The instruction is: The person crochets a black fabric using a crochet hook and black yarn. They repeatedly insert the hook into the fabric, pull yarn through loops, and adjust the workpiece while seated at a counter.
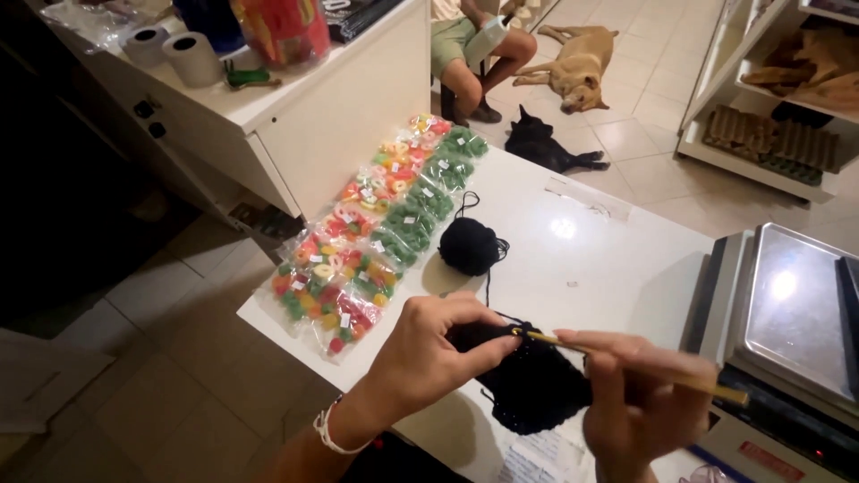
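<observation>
1. One view only, head camera, looking down over a white table (pixel 617 268).
2. Left hand (pixel 429 358): fingers curled and pressed together, pinching the upper edge of the black crochet piece (pixel 532 385) between thumb and forefinger. Likely so the working edge stays taut at the hook tip.
3. Right hand (pixel 635 402): fingers closed around the hook (pixel 626 362), a thin yellow-brown shaft held almost level, its tip at the piece's top edge just beside the left thumb.
4. Crochet piece sits at the table's near edge, between the two hands, partly draped over the table.
5. Yarn ball (pixel 467 246), black, rests on the table beyond the hands; a strand runs from it down to the piece, slack enough to feed freely.
6. Candy bags (pixel 376 233): small clear packets in two rows along the table's left edge. Left row red, orange and yellow rings; right row mostly green. Each carries a small white tag.
7. Scale (pixel 796 313) with a steel pan stands at the right.
8. Paper rolls (pixel 174 49), white, stand on the counter at upper left.
9. Two dogs lie on the tiled floor beyond: tan (pixel 573 63) and black (pixel 546 143). A seated person's legs (pixel 470 63) show beside them.
</observation>
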